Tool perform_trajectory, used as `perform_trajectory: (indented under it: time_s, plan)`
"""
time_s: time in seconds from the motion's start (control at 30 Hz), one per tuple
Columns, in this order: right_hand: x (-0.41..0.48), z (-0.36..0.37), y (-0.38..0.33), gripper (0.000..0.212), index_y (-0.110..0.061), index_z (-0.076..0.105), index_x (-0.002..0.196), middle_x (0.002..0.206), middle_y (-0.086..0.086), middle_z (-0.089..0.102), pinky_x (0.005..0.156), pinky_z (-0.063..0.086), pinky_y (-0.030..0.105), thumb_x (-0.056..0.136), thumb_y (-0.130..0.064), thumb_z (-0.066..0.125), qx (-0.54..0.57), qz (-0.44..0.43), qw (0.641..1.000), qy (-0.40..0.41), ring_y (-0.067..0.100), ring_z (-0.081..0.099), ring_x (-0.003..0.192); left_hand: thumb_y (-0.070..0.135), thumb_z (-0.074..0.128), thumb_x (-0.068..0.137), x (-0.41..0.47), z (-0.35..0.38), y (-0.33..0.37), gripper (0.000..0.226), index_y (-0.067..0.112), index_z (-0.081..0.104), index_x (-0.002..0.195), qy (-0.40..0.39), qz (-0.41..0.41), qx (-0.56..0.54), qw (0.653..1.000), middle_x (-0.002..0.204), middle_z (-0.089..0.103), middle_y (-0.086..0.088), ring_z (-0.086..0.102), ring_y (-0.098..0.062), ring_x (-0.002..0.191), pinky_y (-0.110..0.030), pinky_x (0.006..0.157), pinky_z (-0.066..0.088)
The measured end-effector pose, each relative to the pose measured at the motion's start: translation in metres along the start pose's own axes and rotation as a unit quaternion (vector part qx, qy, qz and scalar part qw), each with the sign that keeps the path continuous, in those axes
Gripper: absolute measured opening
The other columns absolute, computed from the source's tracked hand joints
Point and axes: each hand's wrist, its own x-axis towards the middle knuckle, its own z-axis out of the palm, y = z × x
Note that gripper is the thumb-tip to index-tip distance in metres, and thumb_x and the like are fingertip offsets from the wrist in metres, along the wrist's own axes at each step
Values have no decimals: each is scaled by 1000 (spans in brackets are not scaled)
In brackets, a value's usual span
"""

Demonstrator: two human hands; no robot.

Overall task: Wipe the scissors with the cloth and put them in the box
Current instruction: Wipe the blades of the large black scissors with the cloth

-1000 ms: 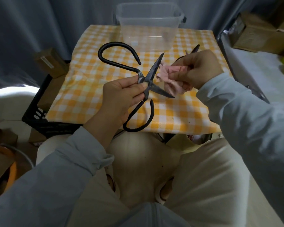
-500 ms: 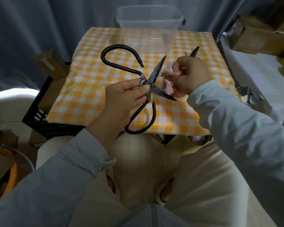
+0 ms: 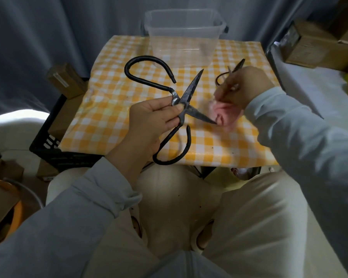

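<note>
A pair of large black scissors [image 3: 190,88] is held up above the near half of the counter [image 3: 113,117], which is covered in a yellow and white check. The left hand [image 3: 147,121] has its grip closed on them at the pivot, thumb and fingertips pinching the metal where the two halves cross. The blades stand wide apart: one points up and away towards the far right, the other runs to the right and slightly nearer. One big open handle loop curls out to the far left, the other hangs down past the near edge of the counter. The right hand [image 3: 249,85] is smeared by motion, to the right of the blades. Its fingers curl downward and its grip looks closed on a bunched pink cloth [image 3: 222,111] that hangs beneath it, though the blur hides exactly how the fingers lie. The cloth meets the tip of the nearer blade. A clear plastic box [image 3: 181,43] stands upright at the far edge of the counter, well apart from the held scissors. A smaller pair of scissors [image 3: 238,65] lies on the counter just beyond the right hand, partly hidden by it. A black crate [image 3: 46,141] sits on the floor to the left of the counter, and cardboard boxes [image 3: 307,47] are stacked at the far right.
</note>
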Motion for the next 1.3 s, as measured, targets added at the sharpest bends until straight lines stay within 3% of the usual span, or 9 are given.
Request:
perform_trajectory:
  time_s: [0.2,0.33,0.47,0.6,0.73,0.9,1.0,1.13,1.3]
  plan:
    - [-3,-7,-9,25,-17,68,102,83,-5,62,70,42,13,82,-6,59,-42,-79,991,99,12,58,76,-3,68,80,1,-1,0,19,16,69,81,6,-1,2,1000,75,72,0,71,-13,74,-22,68,58]
    - [-5,-3,-13,31,-23,69,98,91,-3,61,81,46,29,84,0,52,-80,-109,991,1,20,60,90,-3,68,80,2,-1,0,18,15,69,82,6,1,1,1000,74,73,0,71,-13,73,-21,67,57]
    - [-11,-1,-8,30,-51,60,84,100,-6,47,95,39,47,82,-22,64,-70,-152,986,-14,14,47,96,-4,66,81,1,0,1,20,15,67,80,4,10,1,1000,66,72,5,71,-10,68,-19,62,56]
    - [-16,2,-11,32,-35,63,83,88,-9,63,78,52,23,85,-3,62,68,-157,982,-85,3,60,77,-4,66,81,0,3,2,20,16,67,81,0,12,2,1000,66,72,6,71,-10,68,-19,63,56]
    - [-20,13,-15,35,-24,62,85,84,-5,65,74,52,19,85,11,53,166,-143,967,-132,2,63,76,-5,66,81,-2,6,2,20,15,66,84,2,10,-6,1000,62,71,9,69,-6,65,-17,61,55]
    - [-17,17,-14,18,-15,69,77,71,10,61,65,53,30,67,-2,60,447,73,883,-122,24,57,65,-4,67,80,-1,5,2,23,6,66,100,3,6,-8,1000,71,72,4,70,-8,68,-17,61,54]
    - [-20,20,-11,19,-9,69,84,72,7,68,68,56,29,65,-11,74,413,44,897,-152,20,64,68,-3,68,80,-1,6,2,32,0,64,111,2,9,0,1000,81,70,-1,70,-7,70,-17,62,54]
    - [-21,23,-9,34,-7,71,87,72,2,72,68,56,29,59,-26,73,357,38,922,-145,16,67,70,-4,67,81,0,7,1,18,10,68,91,-1,8,4,1000,67,71,7,69,-6,66,-17,61,54]
    - [-20,29,-17,17,-11,72,90,59,-9,67,61,53,21,84,-24,65,191,-46,972,-126,6,61,58,-3,66,82,0,8,-3,28,0,66,109,4,1,5,1000,81,71,-4,71,-11,72,-19,65,55]
